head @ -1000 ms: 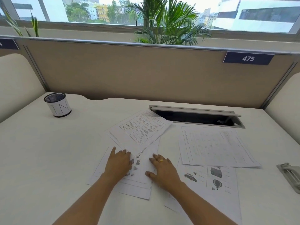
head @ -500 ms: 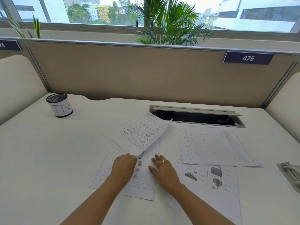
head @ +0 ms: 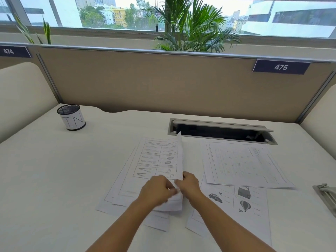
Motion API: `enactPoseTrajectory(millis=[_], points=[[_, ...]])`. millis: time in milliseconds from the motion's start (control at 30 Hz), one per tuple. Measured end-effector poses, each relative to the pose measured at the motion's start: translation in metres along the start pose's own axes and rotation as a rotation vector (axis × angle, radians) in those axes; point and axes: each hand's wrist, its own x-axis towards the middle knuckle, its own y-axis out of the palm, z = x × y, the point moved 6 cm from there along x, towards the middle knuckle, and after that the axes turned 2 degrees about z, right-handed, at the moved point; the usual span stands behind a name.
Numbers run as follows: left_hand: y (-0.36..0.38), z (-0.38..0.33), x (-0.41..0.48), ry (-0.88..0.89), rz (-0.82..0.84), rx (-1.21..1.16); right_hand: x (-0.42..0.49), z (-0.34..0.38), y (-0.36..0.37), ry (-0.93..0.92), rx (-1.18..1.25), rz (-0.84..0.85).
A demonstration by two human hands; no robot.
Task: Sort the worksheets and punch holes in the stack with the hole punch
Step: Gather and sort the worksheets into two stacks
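A worksheet with a grid of drawings [head: 158,159] lies on top of a loose pile of sheets [head: 116,197] in the middle of the white desk. My left hand [head: 156,188] and my right hand [head: 190,185] meet at its near right corner, and both pinch the paper there; its right edge curls up. To the right lie a letter worksheet [head: 241,164] and, under it, a picture worksheet with a car, house and balloon [head: 236,202]. The metal hole punch [head: 326,195] sits at the desk's right edge, partly cut off.
A black mesh pen cup [head: 71,117] with a white label stands at the back left. An open cable tray [head: 221,130] is set into the desk behind the papers. A beige partition [head: 163,82] closes the back, with padded side panels left and right.
The grid worksheet was lifted and turned from a slanted position to lie straight on the pile. Both hands moved from flat on the sheets to pinching its near right corner.
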Motion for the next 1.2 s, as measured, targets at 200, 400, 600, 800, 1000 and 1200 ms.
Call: enactPoseTrajectory(millis=[200,400,600,800,1000,1200], points=[[-0.051,0.075,0.023,-0.240,-0.287,-0.143,-0.004,0.000,0.005,-0.047,-0.041,-0.012],[-0.064,0.132,0.028,-0.522,-0.291,-0.029,-0.006,0.001,0.013,-0.056,-0.254,-0.075],[-0.062,0.136,0.030,-0.595,-0.290,-0.043,-0.009,0.003,0.011,-0.059,-0.364,-0.087],[-0.056,0.139,0.040,-0.563,-0.264,-0.161,-0.010,0.001,0.016,-0.049,-0.366,-0.043],[-0.061,0.147,0.041,-0.545,-0.252,-0.313,-0.010,0.000,0.013,-0.062,-0.357,-0.038],[-0.054,0.151,0.035,-0.505,-0.208,-0.649,-0.008,-0.003,0.011,-0.069,-0.369,-0.026]])
